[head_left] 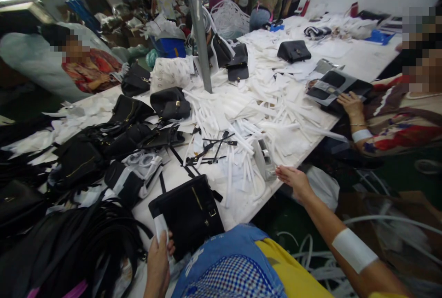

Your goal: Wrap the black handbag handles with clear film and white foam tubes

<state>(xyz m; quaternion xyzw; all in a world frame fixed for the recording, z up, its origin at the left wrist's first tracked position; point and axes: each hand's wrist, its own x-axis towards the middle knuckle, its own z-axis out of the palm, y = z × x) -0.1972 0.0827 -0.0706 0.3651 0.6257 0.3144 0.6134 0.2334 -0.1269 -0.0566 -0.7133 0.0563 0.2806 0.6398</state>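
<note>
At the table's near edge, a black handbag [188,210] with a gold zipper and a small gold clasp lies in front of me. My left hand [159,259] is closed around a white strip [160,226] at the bag's left side. Over to the right, my right hand [295,182] reaches to the table edge, its fingertips together beside a grey tape dispenser [264,159]. Whatever those fingertips pinch is too small to make out. A pale patch [355,249] is stuck on my right forearm. Thin black buckled straps [210,148] lie beyond the bag.
Black bags [79,160] and a heap of black straps [79,247] crowd the left. White strips [238,150] cover the middle of the table. A metal post [200,35] rises beyond. At right, a co-worker's hand [352,104] rests on a black bag [340,88]; another person sits far left.
</note>
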